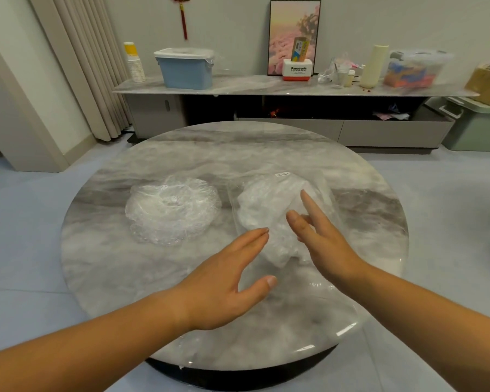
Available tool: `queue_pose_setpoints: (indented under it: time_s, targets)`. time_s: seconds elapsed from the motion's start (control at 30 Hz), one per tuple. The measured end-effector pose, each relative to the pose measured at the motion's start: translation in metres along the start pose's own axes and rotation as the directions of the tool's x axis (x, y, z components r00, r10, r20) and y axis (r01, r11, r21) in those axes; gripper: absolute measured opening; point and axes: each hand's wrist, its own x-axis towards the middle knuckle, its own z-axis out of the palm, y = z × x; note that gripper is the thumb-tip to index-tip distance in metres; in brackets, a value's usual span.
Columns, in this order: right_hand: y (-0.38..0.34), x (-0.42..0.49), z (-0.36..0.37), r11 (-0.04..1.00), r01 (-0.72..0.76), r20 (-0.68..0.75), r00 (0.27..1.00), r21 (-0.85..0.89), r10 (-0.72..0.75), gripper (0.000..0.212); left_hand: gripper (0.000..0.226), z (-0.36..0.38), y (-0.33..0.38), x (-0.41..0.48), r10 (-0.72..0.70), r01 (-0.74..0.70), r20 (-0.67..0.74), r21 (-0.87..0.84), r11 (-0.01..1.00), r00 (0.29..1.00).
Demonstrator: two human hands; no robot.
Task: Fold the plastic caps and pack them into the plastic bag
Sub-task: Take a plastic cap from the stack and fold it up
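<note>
1. Both hands are out over the near half of the round marble table (102, 267), flat and spread, holding nothing. The left hand (224, 281) has its fingers together and thumb splayed, its fingertips just short of the bag's near-left edge. The right hand (320, 236) lies over the bag's near-right side; whether its fingers actually press on the film I cannot tell.

2. Between and just beyond the hands lies the plastic bag (277, 210) — clear, its long axis running from near-right to far-left, away from the person. A small white label (284, 174) sits near its far end. The mouth seems to face the person, though the film is too clear to be sure.

3. Inside the bag is a white crumpled mass, which I take to be folded caps (260, 205) already packed; it fills most of the bag's middle.

4. Left of the bag, well apart from it, a loose pile of plastic caps (173, 212) rests on the table — ruffled, round, unfolded. It lies forward and left of the left hand, which is the nearer one; that hand looks best placed to take the next cap while the right steadies the bag.

5. Beyond the table, a long low cabinet (266, 86) carries a lidded blue bin (186, 70), contents unseen.
</note>
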Motion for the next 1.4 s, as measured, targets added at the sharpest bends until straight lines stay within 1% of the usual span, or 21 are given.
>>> queue_pose_setpoints:
  time_s: [0.07, 0.13, 0.2, 0.3, 0.4, 0.53, 0.7, 0.77, 0.83, 0.9, 0.97, 1.1, 1.13, 1.2, 1.23, 1.27, 1.33, 1.4]
  targets:
    - [-0.003, -0.008, 0.005, 0.996, 0.031, -0.049, 0.998, -0.086, -0.035, 0.090, 0.075, -0.001, 0.000, -0.001, 0.009, -0.009, -0.001, 0.007, 1.000, 1.000]
    - [-0.005, -0.014, 0.010, 0.981, 0.058, -0.055, 0.996, -0.183, -0.069, 0.091, 0.076, -0.002, 0.000, -0.003, 0.014, -0.014, 0.005, 0.009, 1.000, 1.000]
    - [-0.006, -0.017, 0.013, 0.970, 0.093, 0.001, 0.995, -0.223, -0.095, 0.090, 0.077, -0.003, -0.001, -0.004, 0.021, -0.021, 0.018, 0.009, 1.000, 1.000]
    - [-0.007, -0.007, 0.014, 0.966, 0.132, 0.103, 0.988, -0.224, -0.111, 0.094, 0.080, -0.004, -0.004, -0.006, 0.039, -0.040, 0.038, 0.020, 0.999, 0.999]
    - [-0.007, 0.011, 0.010, 0.976, 0.076, 0.120, 0.991, -0.205, -0.051, 0.109, 0.079, -0.006, -0.006, -0.008, 0.045, -0.048, 0.062, 0.044, 0.998, 0.997]
    - [-0.009, 0.027, 0.005, 0.970, 0.028, 0.090, 0.996, -0.241, -0.006, 0.110, 0.080, -0.007, -0.009, -0.010, 0.078, -0.083, 0.078, 0.062, 0.995, 0.994]
    - [-0.002, 0.037, 0.000, 0.951, -0.025, 0.036, 0.999, -0.308, 0.038, 0.113, 0.080, -0.010, -0.012, -0.011, 0.070, -0.078, 0.078, 0.103, 0.992, 0.994]
    - [0.004, 0.039, -0.002, 0.942, -0.048, 0.008, 0.999, -0.332, 0.053, 0.120, 0.081, -0.010, -0.012, -0.010, 0.066, -0.076, 0.082, 0.128, 0.989, 0.994]
    - [0.008, 0.039, -0.004, 0.943, -0.063, -0.015, 0.998, -0.328, 0.062, 0.132, 0.081, -0.008, -0.010, -0.008, 0.062, -0.075, 0.091, 0.155, 0.985, 0.994]
    - [0.011, 0.035, -0.007, 0.952, -0.050, -0.012, 0.999, -0.302, 0.048, 0.134, 0.080, -0.007, -0.008, -0.007, 0.061, -0.078, 0.100, 0.173, 0.982, 0.993]
    - [0.014, 0.029, -0.007, 0.955, 0.001, -0.003, 1.000, -0.297, -0.002, 0.125, 0.079, -0.005, -0.007, -0.005, 0.059, -0.077, 0.107, 0.174, 0.982, 0.993]
    - [0.020, 0.011, -0.007, 0.927, 0.140, 0.025, 0.990, -0.348, -0.140, 0.100, 0.081, -0.001, -0.006, 0.001, 0.070, -0.087, 0.111, 0.152, 0.984, 0.991]
    - [0.021, 0.005, -0.008, 0.919, 0.157, 0.036, 0.987, -0.363, -0.154, 0.094, 0.081, 0.000, -0.006, 0.002, 0.075, -0.092, 0.115, 0.149, 0.985, 0.990]
    - [0.022, -0.006, -0.011, 0.907, 0.146, 0.032, 0.989, -0.396, -0.145, 0.084, 0.081, 0.002, -0.005, 0.004, 0.082, -0.100, 0.126, 0.143, 0.985, 0.989]
    - [0.020, -0.011, -0.011, 0.899, 0.138, 0.009, 0.989, -0.416, -0.148, 0.078, 0.080, 0.003, -0.005, 0.005, 0.086, -0.104, 0.128, 0.139, 0.985, 0.988]
    - [0.019, -0.017, -0.011, 0.883, 0.153, -0.021, 0.983, -0.443, -0.181, 0.069, 0.080, 0.004, -0.005, 0.006, 0.093, -0.110, 0.127, 0.135, 0.985, 0.988]
    - [0.011, -0.028, -0.006, 0.818, 0.262, -0.057, 0.940, -0.512, -0.337, 0.046, 0.077, 0.006, -0.005, 0.008, 0.111, -0.125, 0.117, 0.118, 0.985, 0.987]
    - [-0.001, -0.036, 0.000, 0.735, 0.399, -0.025, 0.871, -0.548, -0.491, 0.037, 0.073, 0.006, -0.006, 0.010, 0.154, -0.160, 0.094, 0.062, 0.985, 0.984]
